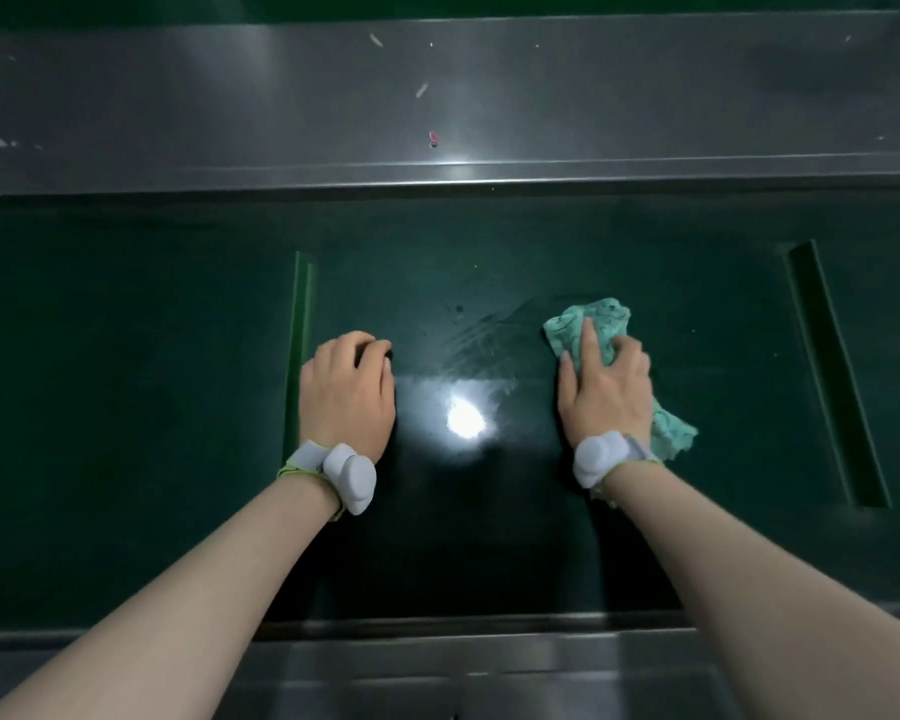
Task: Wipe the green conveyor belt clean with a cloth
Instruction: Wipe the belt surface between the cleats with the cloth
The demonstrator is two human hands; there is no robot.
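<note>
The dark green conveyor belt [126,407] runs left to right across the middle of the head view. My right hand [606,392] presses a crumpled teal cloth [591,317] onto the belt, with its fingers curled round the cloth. Part of the cloth sticks out behind the wrist. Faint wet streaks lie on the belt between my hands. My left hand [346,392] rests on the belt with its fingers curled under, holding nothing, next to a raised green cleat [300,330].
A second raised cleat [837,376] crosses the belt at the right. A steel side rail [437,96] with small specks of debris runs along the far side. Another steel rail [437,662] borders the near edge. A bright light glare [466,420] sits between my hands.
</note>
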